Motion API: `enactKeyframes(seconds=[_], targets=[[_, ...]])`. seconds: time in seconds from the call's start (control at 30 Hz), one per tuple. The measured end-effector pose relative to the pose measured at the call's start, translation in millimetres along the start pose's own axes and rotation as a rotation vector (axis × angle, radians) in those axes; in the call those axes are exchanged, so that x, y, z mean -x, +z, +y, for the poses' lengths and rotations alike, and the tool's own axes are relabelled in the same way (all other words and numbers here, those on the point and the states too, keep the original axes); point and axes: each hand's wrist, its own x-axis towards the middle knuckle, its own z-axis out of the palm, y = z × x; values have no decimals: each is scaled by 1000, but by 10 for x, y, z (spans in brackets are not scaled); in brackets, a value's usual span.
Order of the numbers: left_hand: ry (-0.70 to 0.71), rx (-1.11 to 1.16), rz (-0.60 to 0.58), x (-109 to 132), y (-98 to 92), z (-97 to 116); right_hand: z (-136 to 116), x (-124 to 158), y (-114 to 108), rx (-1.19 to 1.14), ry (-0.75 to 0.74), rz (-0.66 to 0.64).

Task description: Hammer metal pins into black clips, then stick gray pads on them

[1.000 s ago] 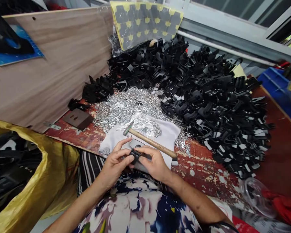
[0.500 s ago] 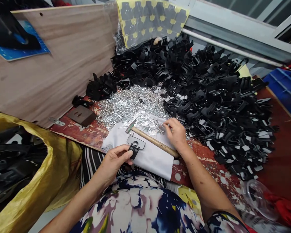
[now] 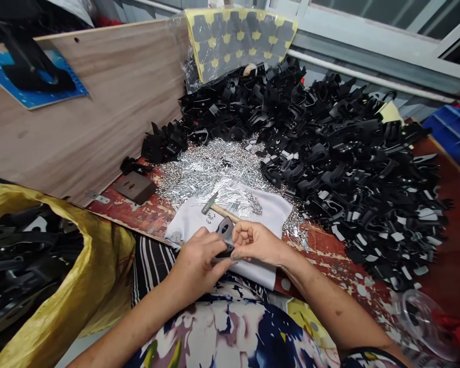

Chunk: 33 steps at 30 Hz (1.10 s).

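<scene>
My left hand (image 3: pixel 199 260) is closed around a small black plastic clip (image 3: pixel 225 230), held over a white cloth (image 3: pixel 270 210) at the table's near edge. My right hand (image 3: pixel 255 243) is pinched shut against the same clip; whatever is between its fingertips is too small to make out. A small hammer (image 3: pixel 214 205) with a wooden handle lies on the cloth just beyond my hands, partly hidden by them. Beyond the hammer spreads a heap of small silver metal pins (image 3: pixel 210 166).
A big pile of black plastic clips (image 3: pixel 337 148) covers the table's right and back. A yellow sack (image 3: pixel 61 276) with black parts stands at my left. A wooden board (image 3: pixel 99 97) leans at the left; a dark block (image 3: pixel 135 187) lies by it. A clear plastic container (image 3: pixel 425 322) is at lower right.
My right hand came back from the pins near the hammer to the clip in my left hand. The clip has tilted upright between both hands.
</scene>
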Motion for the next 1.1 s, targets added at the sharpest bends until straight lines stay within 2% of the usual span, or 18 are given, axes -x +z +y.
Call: enactKeyframes(seconds=[0.1, 0.17, 0.23, 0.33, 0.37, 0.43, 0.5, 0.57, 0.7, 0.8, 0.87, 0.93, 1.03, 1.1], targets=[[69, -83, -35, -2, -1, 34, 35, -40, 22, 13, 25, -78], [33, -68, -26, 16, -7, 18, -20, -89, -43, 133, -37, -85], [-68, -6, 34, 41, -22, -23, -122, -188, -155, 428, -177, 39], [-277, 186, 177, 70, -48, -101, -260, -425, -312, 1143, -334, 339], [-355, 283, 212, 76, -52, -124, -281, -511, -338, 1329, -335, 377], [-520, 506, 241, 81, -52, -158, -279, -661, -338, 1519, -308, 356], [-659, 732, 264, 82, -49, -175, -243, -763, -306, 1537, -312, 327], [-732, 923, 311, 82, -49, -184, -210, -813, -307, 1551, -331, 321], [-748, 1202, 385, 95, -71, -207, -228, -781, -457, 1526, -383, 362], [-736, 1334, 436, 94, -83, -227, -293, -592, -463, 1274, -571, 440], [-748, 1372, 477, 75, -74, -235, -336, -397, -323, 1075, -712, 411], [-764, 1375, 480, 48, -49, -241, -368, -211, -102, 982, -799, 330], [-777, 1359, 447, 13, 5, -251, -382, -70, 212, 930, -848, 271], [-788, 1364, 447, 4, 36, -255, -364, -81, 333, 900, -858, 261]])
